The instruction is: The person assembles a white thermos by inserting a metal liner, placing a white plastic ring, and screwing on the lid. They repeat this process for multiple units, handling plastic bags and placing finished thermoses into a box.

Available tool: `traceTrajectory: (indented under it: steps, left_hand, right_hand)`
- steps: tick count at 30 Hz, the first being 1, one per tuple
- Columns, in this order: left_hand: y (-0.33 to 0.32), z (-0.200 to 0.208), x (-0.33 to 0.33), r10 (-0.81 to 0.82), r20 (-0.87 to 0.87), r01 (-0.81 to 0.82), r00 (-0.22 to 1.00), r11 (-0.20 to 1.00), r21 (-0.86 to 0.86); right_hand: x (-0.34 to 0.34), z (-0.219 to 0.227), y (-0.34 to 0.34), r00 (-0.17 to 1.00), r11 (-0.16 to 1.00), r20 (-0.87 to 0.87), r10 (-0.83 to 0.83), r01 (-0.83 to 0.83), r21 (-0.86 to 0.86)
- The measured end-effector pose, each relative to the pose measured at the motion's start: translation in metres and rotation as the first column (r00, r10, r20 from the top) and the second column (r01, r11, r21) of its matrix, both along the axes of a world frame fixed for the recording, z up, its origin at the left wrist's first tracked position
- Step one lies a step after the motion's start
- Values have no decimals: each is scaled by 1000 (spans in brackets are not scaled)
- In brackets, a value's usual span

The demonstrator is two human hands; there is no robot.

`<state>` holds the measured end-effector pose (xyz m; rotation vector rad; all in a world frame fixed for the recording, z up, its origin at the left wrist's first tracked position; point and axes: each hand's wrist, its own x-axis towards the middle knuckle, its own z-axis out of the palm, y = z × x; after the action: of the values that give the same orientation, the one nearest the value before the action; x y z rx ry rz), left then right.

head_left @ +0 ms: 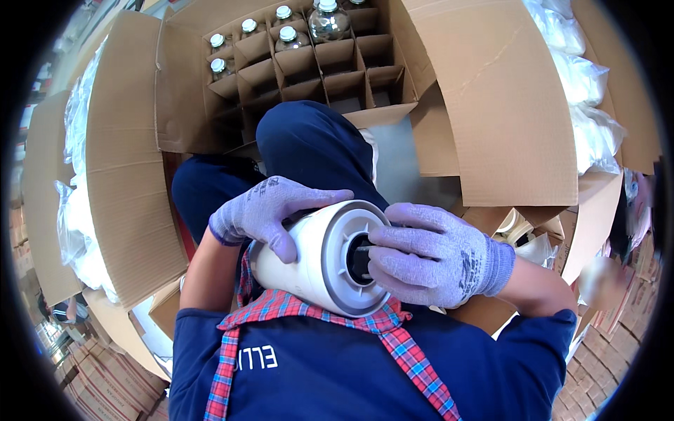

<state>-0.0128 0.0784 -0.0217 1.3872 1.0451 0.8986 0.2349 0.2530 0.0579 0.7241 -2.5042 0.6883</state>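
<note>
A white cylinder with a grey ringed end lies tilted against my chest, above my lap. My left hand, in a pale purple knit glove, wraps around its side, thumb and fingers spread over the wall. In the middle of the grey end sits a black round part. My right hand, gloved the same way, bends its fingers together over that end, fingertips at the black part. Those fingers hide the right side of the opening. What lies inside the cylinder cannot be seen.
Beyond my knees stands an open cardboard box with dividers, holding several clear glass bottles with white caps. Its flaps spread to both sides. Plastic-wrapped white goods fill boxes at left and right. Near my right elbow is another open carton.
</note>
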Motion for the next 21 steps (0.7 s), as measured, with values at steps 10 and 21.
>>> traceTrajectory:
  steps: [10, 21]
  left_hand:
    - [4, -29, 4, -81, 441, 146, 894, 982, -115]
    - [-5, -21, 17, 94, 289, -139, 953, 980, 141]
  right_hand:
    - [-8, 24, 6, 956, 929, 104, 273, -290, 228]
    - [-35, 40, -15, 952, 921, 117, 284, -304, 243]
